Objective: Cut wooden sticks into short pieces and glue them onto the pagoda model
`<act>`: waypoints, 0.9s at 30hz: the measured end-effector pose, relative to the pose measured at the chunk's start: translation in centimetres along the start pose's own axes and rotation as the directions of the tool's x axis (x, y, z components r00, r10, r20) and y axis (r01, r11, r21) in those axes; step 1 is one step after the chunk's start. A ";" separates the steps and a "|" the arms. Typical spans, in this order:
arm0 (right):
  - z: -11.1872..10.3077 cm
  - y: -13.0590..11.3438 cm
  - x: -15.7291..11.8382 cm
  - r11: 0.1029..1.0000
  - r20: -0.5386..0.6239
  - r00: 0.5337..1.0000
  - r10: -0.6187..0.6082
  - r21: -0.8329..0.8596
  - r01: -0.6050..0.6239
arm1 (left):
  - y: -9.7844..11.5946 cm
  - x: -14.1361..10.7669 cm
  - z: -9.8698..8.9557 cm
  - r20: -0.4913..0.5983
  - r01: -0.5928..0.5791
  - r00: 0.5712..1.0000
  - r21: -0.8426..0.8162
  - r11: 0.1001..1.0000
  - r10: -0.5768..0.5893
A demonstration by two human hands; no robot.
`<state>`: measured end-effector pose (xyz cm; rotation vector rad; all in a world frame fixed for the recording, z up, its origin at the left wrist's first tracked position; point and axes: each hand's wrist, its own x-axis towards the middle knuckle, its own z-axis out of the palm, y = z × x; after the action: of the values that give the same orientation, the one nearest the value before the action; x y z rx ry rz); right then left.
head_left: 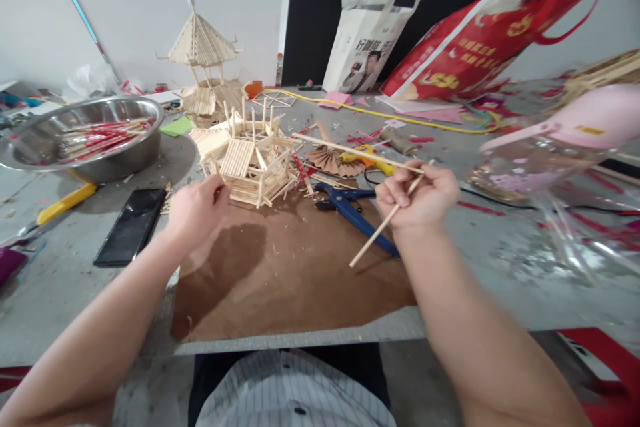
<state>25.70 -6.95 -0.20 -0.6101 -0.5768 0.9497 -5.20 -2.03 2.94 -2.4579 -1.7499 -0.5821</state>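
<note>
My right hand [420, 197] is closed on two thin wooden sticks. One stick [350, 148] reaches left towards the wooden model; the other [373, 245] slants down over the brown sheet [280, 280]. My left hand [197, 210] is closed at the front left side of the open-topped wooden model [245, 167]; whatever its fingers grip, if anything, is hidden. Behind that model stands a wooden pavilion with a pointed roof [201, 43]. Blue-handled cutters [355, 213] lie between the model and my right hand.
At the left are a steel bowl [145, 140] of red-wrapped sticks, a yellow-handled tool [67, 204] and a black phone [131, 227]. A yellow glue gun [373, 159] lies behind the cutters. A pink-topped clear container [545, 153] is at right; white [367, 33] and red [465, 47] bags stand behind.
</note>
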 end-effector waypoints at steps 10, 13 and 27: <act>0.0 3.0 0.1 0.907 -0.070 0.948 0.309 -0.278 -0.316 | -5.0 2.1 -0.7 0.453 0.007 0.865 0.417 0.909 -0.214; 0.4 3.2 -0.2 0.844 -0.070 0.906 0.418 -0.339 -0.416 | -5.3 2.2 -0.3 0.492 -0.005 0.842 0.418 0.908 -0.222; 1.0 3.1 -1.3 0.577 0.015 0.699 0.715 -0.578 -0.577 | -5.8 2.3 0.8 0.535 -0.066 0.821 0.436 0.898 -0.200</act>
<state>22.69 -6.45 -1.90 -1.2895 -0.8849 1.6115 -9.70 2.23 2.07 -2.3661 -1.8731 0.5776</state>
